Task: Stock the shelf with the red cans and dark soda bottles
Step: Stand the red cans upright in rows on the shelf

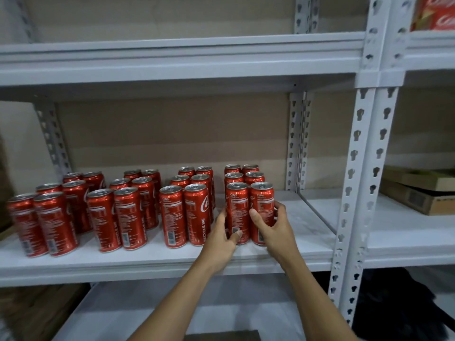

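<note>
The tall, slim red aluminium cans (138, 207) with silver tops and white lettering stood upright on the white metal shelf (302, 217), set out in four double files running front to back, three cans deep in each; most showed their small-print backs, and one in the third group showed a white "RECYCLE ME" running up its side. The rightmost group stood nearest the shelf's right end, with bare shelf between it and the grey slotted steel upright (354, 168). Behind the cans ran a plain brown cardboard backing (172, 134), and another white shelf board (172, 57) spanned above them. In the next bay to the right lay flat brown cardboard boxes (418, 193), and at the top right corner sat a red printed carton (435, 13), only partly in view. Nothing stood between the person and the front row. The left hand (221, 239) wrapped round the base of the front left can of the rightmost group (237, 210), thumb across its lower front and fingers curled behind its left side. The right hand (275, 225) gripped the front right can beside it (262, 205), thumb on its front and fingers curled round its right side. Both held cans stood upright on the shelf, touching each other, close to its front edge.
</note>
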